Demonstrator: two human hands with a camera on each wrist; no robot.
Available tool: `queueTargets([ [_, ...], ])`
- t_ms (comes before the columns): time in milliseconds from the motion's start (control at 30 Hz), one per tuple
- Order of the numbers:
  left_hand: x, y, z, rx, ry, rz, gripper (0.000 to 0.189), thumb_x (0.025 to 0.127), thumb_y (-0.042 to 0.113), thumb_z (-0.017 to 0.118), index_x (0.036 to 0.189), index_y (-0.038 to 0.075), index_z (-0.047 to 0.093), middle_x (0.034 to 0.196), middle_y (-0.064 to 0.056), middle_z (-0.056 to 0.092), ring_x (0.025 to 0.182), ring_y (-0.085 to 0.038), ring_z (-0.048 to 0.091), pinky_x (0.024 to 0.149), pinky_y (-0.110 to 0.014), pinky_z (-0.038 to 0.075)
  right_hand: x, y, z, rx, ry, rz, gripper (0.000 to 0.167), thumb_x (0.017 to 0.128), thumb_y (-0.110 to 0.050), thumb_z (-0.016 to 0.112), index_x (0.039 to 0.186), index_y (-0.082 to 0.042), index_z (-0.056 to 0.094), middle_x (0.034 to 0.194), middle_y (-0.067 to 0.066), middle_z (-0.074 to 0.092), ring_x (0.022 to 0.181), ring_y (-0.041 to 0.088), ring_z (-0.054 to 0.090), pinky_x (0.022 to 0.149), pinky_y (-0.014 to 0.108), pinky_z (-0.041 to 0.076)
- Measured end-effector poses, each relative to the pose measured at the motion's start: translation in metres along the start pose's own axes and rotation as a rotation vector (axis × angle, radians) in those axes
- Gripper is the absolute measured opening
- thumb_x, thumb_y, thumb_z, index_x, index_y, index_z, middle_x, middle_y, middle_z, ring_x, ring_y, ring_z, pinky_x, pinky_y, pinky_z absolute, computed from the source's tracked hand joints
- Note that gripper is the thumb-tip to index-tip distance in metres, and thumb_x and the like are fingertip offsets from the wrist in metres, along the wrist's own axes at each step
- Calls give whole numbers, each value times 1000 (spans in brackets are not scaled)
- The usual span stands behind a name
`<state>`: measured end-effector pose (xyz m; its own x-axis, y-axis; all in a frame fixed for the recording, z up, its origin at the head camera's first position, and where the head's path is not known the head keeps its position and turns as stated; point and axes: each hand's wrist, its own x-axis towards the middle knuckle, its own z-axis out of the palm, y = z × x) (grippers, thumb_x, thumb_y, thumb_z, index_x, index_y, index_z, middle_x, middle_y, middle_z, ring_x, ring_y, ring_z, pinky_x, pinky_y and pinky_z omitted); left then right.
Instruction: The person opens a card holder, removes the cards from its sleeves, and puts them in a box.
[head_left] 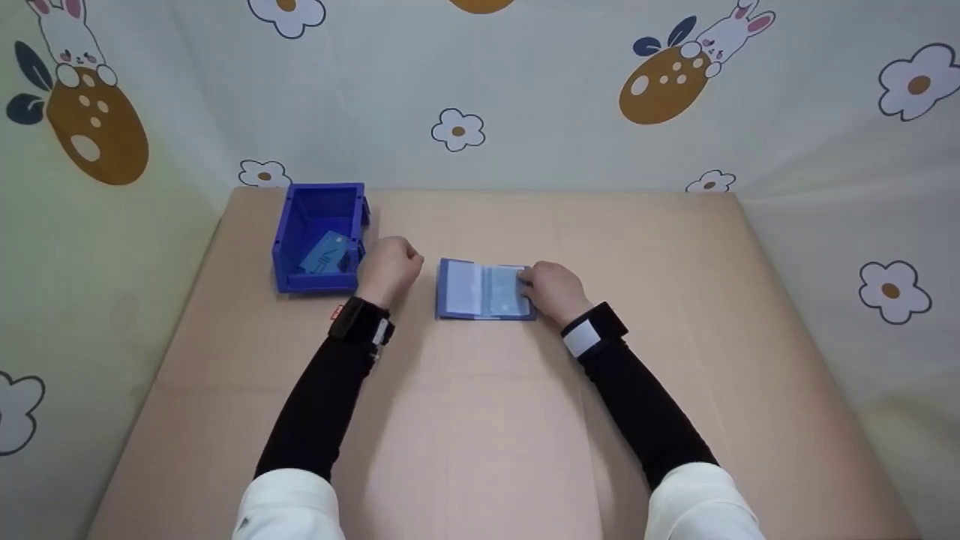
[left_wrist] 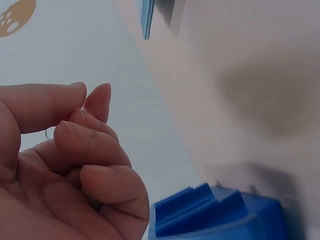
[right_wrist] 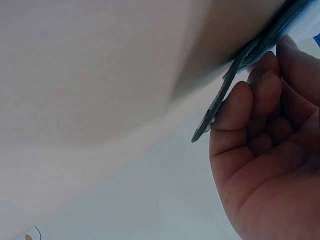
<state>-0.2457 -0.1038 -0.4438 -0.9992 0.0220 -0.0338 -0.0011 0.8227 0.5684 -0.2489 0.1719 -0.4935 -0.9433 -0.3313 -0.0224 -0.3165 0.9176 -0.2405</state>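
Observation:
An opened card holder (head_left: pixel 463 289) with a blue cover and clear sleeves lies on the table in the head view. Its right-hand edge is pinched by my right hand (head_left: pixel 556 291), thumb on top. From the right wrist camera, that hand's curled fingers (right_wrist: pixel 231 107) are against the dark edge of the holder (right_wrist: pixel 220 102). Between the holder and a blue bin (head_left: pixel 315 285), my left hand (head_left: pixel 390 270) is raised beside the bin's right wall. Its fingers are curled with the thumb near the index fingertip, and nothing shows between them in the left wrist view. A blue card (head_left: pixel 327 253) lies in the bin.
The bin stands near the back left of the beige table (head_left: pixel 480 420). Patterned cloth (head_left: pixel 555 82) with flowers and rabbits hangs behind and on both sides. Each wrist wears a black strap.

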Motion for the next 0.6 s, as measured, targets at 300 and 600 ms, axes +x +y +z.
queueTargets([
  [300,-4,16,28,36,-26,47,22,91,14,57,72,8,64,73,-2,59,67,-20,52,61,-35,42,0,0,-1,-10,3,-5,28,93,-15,69,120,-7,71,103,16,69,95,30,66,83,41,52],
  [600,-7,25,53,97,-26,131,12,84,7,63,77,4,73,76,-5,65,68,-21,54,62,-38,48,-1,0,-1,-11,16,-25,27,93,-16,69,119,-8,72,98,15,69,91,30,66,79,41,52],
])
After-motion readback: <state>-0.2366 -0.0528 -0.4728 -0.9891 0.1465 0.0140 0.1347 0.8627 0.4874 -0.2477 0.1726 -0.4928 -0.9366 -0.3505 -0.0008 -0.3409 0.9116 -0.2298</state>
